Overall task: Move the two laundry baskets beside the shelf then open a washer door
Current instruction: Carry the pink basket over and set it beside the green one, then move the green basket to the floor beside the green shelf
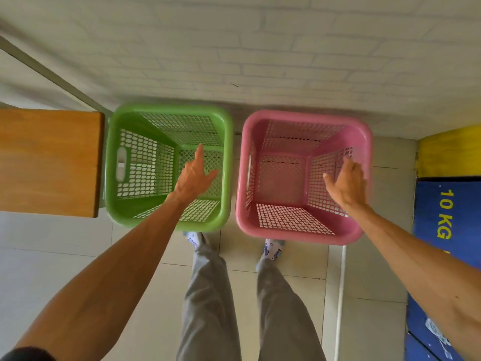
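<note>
A green laundry basket (125, 162) stands on the floor against the white brick wall, touching the side of a wooden shelf (49, 162) at its left. A pink laundry basket (276, 225) stands just right of it, a narrow gap between them. Both are empty. My left hand (194, 175) hovers over the green basket's opening, fingers apart, index finger stretched forward, holding nothing. My right hand (346, 183) is above the pink basket's right wall, fingers spread and slightly blurred, not gripping the rim. A blue and yellow washer (442, 217) marked "10 KG" is at the right edge; its door is not visible.
My legs in grey trousers and patterned socks (194, 239) stand right behind the baskets on pale floor tiles. A white pipe (341, 295) runs along the floor between me and the washer. The brick wall (234, 53) closes the far side.
</note>
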